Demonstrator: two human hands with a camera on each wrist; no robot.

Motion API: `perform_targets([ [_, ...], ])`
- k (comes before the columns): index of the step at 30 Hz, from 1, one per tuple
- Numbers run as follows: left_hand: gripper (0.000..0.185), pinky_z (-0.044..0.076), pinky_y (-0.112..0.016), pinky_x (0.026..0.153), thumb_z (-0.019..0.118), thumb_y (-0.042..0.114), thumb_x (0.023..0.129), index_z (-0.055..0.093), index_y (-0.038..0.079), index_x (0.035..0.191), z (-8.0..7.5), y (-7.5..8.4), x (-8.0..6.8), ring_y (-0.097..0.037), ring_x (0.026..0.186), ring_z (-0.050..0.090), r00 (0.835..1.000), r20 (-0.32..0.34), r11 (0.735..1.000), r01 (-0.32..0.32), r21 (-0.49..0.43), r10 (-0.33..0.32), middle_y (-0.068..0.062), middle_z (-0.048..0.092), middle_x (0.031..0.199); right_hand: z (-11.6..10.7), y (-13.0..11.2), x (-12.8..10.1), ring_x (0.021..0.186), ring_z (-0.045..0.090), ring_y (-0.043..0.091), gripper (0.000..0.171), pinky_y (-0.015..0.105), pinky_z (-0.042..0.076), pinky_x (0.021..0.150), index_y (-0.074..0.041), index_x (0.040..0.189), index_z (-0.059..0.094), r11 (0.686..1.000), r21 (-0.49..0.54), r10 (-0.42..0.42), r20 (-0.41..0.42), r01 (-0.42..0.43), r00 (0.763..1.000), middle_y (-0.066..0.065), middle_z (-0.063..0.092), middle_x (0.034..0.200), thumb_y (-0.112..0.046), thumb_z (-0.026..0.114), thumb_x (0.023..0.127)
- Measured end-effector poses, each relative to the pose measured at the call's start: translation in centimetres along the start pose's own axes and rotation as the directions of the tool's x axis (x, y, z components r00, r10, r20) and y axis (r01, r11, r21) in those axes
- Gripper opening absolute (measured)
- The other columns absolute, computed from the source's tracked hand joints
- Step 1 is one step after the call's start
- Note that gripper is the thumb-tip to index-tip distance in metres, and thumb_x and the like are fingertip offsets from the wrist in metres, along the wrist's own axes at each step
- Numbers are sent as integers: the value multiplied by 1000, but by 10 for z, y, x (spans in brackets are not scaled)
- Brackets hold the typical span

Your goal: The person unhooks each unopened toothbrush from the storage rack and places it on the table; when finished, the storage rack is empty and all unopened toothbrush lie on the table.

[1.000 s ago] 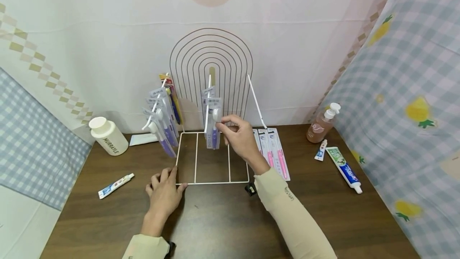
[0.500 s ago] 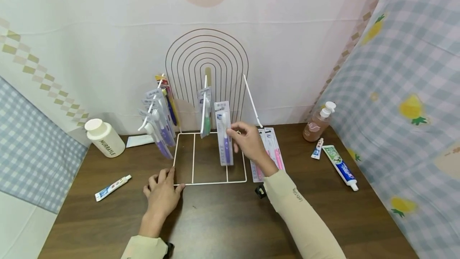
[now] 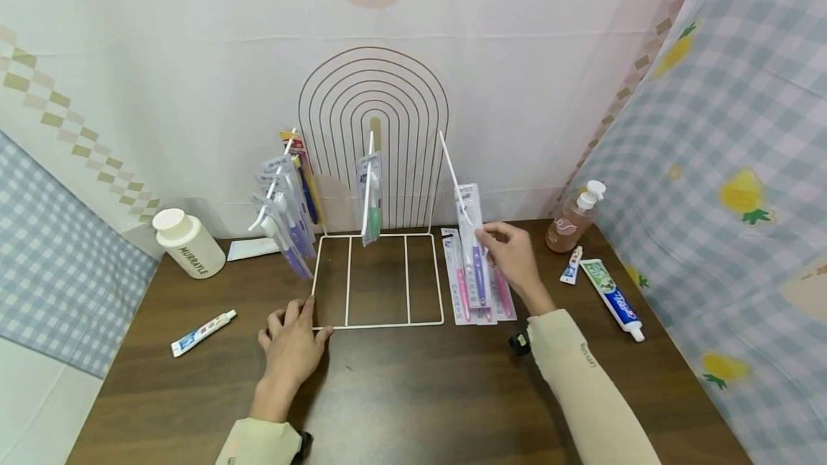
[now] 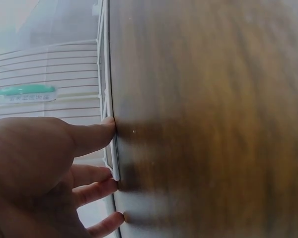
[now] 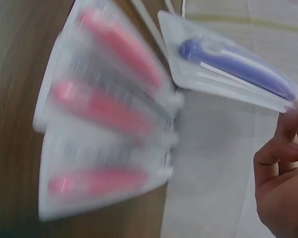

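- A purple toothbrush pack point(image 3: 476, 250) is pinched by the right hand point(image 3: 513, 257) — above the pink packs point(image 3: 481, 293).
- The wire rack point(image 3: 377, 323) is pressed by the left hand point(image 3: 293, 343), fingers relaxed, on the surface point(image 3: 413, 393).

This looks like a small mock shop display set up indoors. A white wire rack point(image 3: 377, 278) stands on a dark wooden desk point(image 3: 413, 393), and packaged toothbrushes point(image 3: 287, 214) hang from its pegs like goods on sale. Right of the rack lie pink packaged toothbrushes point(image 3: 497, 285), a toothpaste tube point(image 3: 617, 300) and a pump bottle point(image 3: 575, 221); left of it stands a white jar point(image 3: 189, 244). Patterned cloth backdrops point(image 3: 743, 163) hang behind the rack and to either side.
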State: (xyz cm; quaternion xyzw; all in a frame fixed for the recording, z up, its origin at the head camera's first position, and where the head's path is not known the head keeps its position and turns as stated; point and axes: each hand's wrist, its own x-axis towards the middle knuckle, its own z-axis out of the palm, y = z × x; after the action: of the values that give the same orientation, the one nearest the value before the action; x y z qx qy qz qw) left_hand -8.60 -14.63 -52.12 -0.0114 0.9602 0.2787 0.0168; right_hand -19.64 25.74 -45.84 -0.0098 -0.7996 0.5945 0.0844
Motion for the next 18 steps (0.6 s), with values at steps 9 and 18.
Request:
perform_targets([
  [9,73,23,-91,114,75,26,109,47,-5,169,1,-1,1,-63,147,35,1000,-6,1000,3,-9,-3,-26,49,164,-46,56,15,74,63,9,32,21,51,67,7,119,83,991,-120,41,-191,-65,981,-3,76,84,-21,76,108],
  [18,72,20,-92,117,74,26,111,47,-5,169,-4,8,-4,-64,150,34,1000,13,999,17,-28,-16,-27,49,165,-68,133,38,82,67,14,42,29,53,72,-6,127,86,936,-277,160,-217,-218,963,3,81,98,-42,74,110],
])
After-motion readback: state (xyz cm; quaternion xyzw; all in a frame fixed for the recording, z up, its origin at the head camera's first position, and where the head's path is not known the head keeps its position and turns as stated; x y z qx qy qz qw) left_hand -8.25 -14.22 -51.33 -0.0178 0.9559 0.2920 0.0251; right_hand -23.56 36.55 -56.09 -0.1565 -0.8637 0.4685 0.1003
